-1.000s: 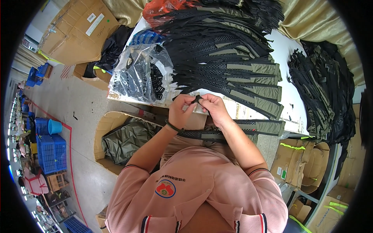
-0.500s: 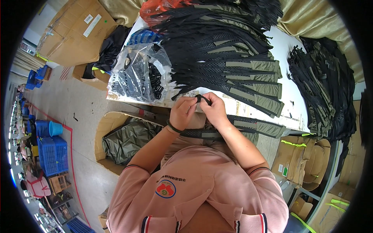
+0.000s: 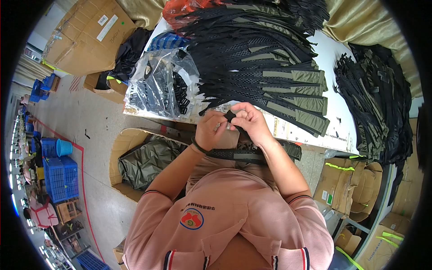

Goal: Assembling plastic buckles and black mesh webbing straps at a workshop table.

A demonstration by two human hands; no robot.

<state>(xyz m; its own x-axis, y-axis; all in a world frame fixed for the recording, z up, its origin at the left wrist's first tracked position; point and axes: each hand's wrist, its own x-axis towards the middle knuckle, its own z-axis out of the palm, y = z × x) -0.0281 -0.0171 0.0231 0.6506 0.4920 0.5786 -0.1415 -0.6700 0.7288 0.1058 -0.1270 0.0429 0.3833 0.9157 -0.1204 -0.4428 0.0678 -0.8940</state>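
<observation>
— What is held at the near edge of the table [image 3: 333, 67]?

— A small black buckle [image 3: 230, 116], or so it seems, since it is mostly covered. It is pinched between the fingertips of the left hand [image 3: 210, 129] and the right hand [image 3: 249, 120], both closed on it. A black mesh strap [image 3: 245, 155] is draped below the wrists, over the lap.

— And what is laid behind the hands?

— A fanned pile of black and olive straps [image 3: 270, 67] is spread over the table's middle. A clear plastic bag of black parts [image 3: 164, 85] is set at its left edge. An open carton with olive fabric [image 3: 144, 159] is seen on the floor.
</observation>
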